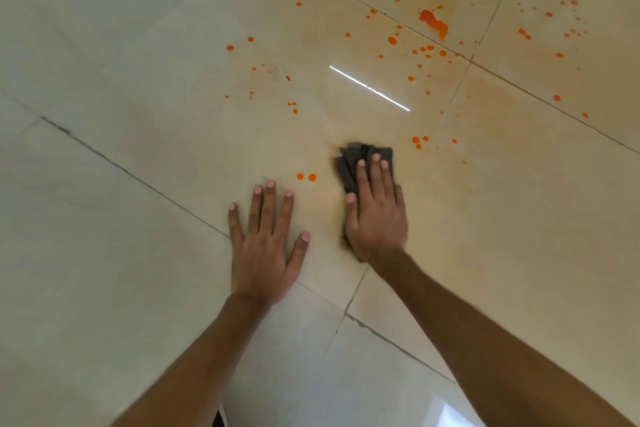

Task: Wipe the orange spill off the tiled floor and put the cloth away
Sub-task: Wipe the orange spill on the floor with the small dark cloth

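Orange drops are scattered over the glossy beige tiled floor, with the largest orange blot at the upper right. Two round drops lie just ahead of my left hand. My right hand presses flat on a crumpled dark grey cloth, whose far end sticks out past my fingertips. My left hand rests flat on the tile with fingers spread, holding nothing. A faint orange smear tints the tile around the cloth.
Dark grout lines cross the floor diagonally. A bright strip of reflected light shines on the tile beyond the cloth. More small orange specks sit on the far right tile.
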